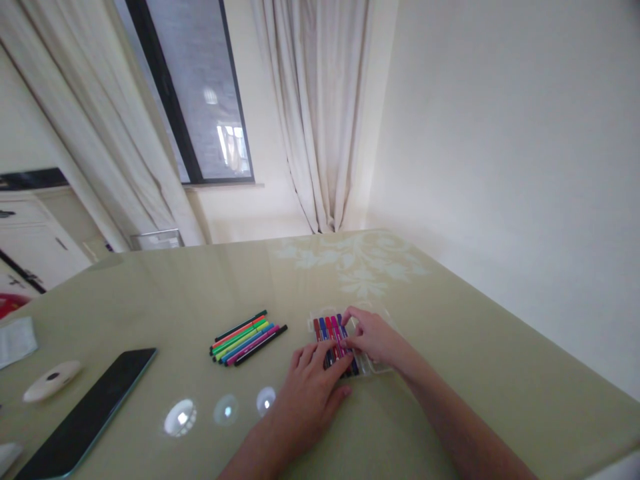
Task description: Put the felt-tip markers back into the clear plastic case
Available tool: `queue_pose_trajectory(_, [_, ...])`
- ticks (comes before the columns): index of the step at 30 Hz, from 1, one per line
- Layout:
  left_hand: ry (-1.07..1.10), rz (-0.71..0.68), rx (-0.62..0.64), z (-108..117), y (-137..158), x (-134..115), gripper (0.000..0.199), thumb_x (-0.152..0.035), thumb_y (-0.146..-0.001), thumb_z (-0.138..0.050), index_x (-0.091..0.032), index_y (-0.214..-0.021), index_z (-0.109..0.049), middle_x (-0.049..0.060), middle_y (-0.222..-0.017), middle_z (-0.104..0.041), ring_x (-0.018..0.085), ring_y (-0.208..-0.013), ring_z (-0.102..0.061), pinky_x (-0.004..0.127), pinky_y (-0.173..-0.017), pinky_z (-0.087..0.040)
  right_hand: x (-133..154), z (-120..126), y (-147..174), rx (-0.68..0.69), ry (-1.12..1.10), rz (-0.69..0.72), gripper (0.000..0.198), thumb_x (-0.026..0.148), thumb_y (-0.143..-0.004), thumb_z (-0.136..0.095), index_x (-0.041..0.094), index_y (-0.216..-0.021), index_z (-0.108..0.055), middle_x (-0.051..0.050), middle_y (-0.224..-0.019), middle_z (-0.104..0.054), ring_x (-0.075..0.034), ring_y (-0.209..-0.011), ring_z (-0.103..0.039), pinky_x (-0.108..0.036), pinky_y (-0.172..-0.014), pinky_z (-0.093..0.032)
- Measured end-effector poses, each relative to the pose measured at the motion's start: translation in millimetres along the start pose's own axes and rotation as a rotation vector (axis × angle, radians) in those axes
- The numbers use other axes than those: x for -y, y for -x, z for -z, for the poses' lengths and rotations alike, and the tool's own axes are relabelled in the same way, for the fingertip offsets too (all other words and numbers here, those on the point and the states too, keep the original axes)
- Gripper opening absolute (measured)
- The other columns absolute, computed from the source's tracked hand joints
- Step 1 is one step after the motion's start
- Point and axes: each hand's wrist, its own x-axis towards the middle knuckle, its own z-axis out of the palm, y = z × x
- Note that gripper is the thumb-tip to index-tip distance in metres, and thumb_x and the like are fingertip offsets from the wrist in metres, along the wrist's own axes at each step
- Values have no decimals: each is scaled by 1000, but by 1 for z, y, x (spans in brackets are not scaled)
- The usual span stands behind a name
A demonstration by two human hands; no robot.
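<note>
A clear plastic pen case (367, 366) lies opened on the table, with a row of felt-tip pens (329, 324) in it, red, blue, pink and purple at their caps. My left hand (315, 383) rests over the lower part of this row, its fingers stretched out and apart. From the right, my right hand (373, 335) reaches over the case. Its thumb and index finger are bent at the purple-capped pen (340, 319) on the row's right side, the fingertips touching it. Both hands partly cover the pens.
Left of the case lies a loose bundle of coloured felt-tip pens (247, 340). Further left are a dark tablet (95, 413), a white oval object (53, 381) and a pale cloth or tissue (17, 341). A wall (525, 167) runs along the table's right edge.
</note>
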Motion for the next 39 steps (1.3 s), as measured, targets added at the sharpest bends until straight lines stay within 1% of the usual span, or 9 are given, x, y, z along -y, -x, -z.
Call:
queue_pose_trajectory(7, [-34, -20, -38, -8, 1, -1, 52, -40, -97, -60, -40, -148, -48, 6, -155, -48, 33, -136, -46, 58, -112, -37, 2, 1, -1, -56, 62, 12, 21, 16, -71, -81, 20, -88, -69, 8, -56, -56, -12, -54, -52, -22, -53, -33])
queue_pose_trajectory(11, [-12, -38, -101, 0, -3, 8, 42, -38, -101, -55, -34, -142, -54, 6, -144, -57, 28, -129, -52, 49, -109, -41, 2, 4, -3, -68, 59, 50, 12, 23, -77, -78, 19, -88, -73, 5, -56, -60, -13, -55, -55, -23, -56, -36])
queue_pose_trajectory(16, [-219, 392, -276, 22, -4, 45, 25, -21, -101, -50, -21, -119, -69, 10, -118, -66, 29, -113, -58, 45, -97, -46, 1, 6, -7, -206, 24, 101, 19, 34, -89, -67, 18, -88, -76, 1, -57, -64, -16, -58, -62, -26, -61, -40])
queue_pose_trajectory(19, [-310, 509, -283, 27, 0, 63, 25, -18, -97, -56, -19, -116, -71, 12, -117, -64, 32, -113, -56, 46, -96, -46, 1, 5, -8, -273, -14, 101, 19, 33, -90, -64, 18, -88, -76, 1, -57, -64, -16, -57, -62, -26, -62, -41])
queue_pose_trajectory(25, [-75, 375, -194, 23, -4, 60, 21, -23, -100, -50, -20, -95, -70, 8, -103, -67, 28, -103, -59, 43, -91, -46, 3, 3, -9, -333, -98, 132, 21, 36, -90, -62, 19, -89, -74, 2, -56, -61, -15, -55, -59, -25, -59, -40])
queue_pose_trajectory(29, [102, 310, -262, 20, -6, 57, 24, -28, -103, -42, -20, -105, -65, 8, -103, -69, 25, -99, -62, 41, -90, -47, 8, -1, -7, -328, -194, 184, 26, 40, -92, -59, 18, -87, -72, 2, -57, -60, -14, -55, -57, -25, -58, -40])
queue_pose_trajectory(35, [102, 294, -224, 14, -6, 64, 26, -32, -102, -42, -20, -94, -64, 8, -102, -67, 26, -99, -60, 40, -90, -45, 14, -9, -4, -281, -162, 209, 26, 40, -93, -59, 18, -91, -73, 1, -60, -62, -15, -57, -55, -25, -57, -40])
queue_pose_trajectory(37, [166, 294, -179, 19, -5, 67, 28, -35, -102, -42, -21, -93, -64, 7, -100, -67, 25, -97, -60, 38, -88, -45, 14, -10, -4, -284, -153, 206, 27, 40, -93, -59, 18, -91, -74, 0, -60, -63, -15, -58, -55, -25, -57, -40])
queue_pose_trajectory(39, [244, 276, -79, 28, -1, 69, 22, -40, -96, -55, -21, -95, -67, 6, -102, -68, 25, -100, -60, 37, -88, -44, 14, -10, -4, -292, -153, 206, 26, 39, -93, -59, 18, -91, -74, 0, -61, -63, -15, -59, -55, -25, -58, -40])
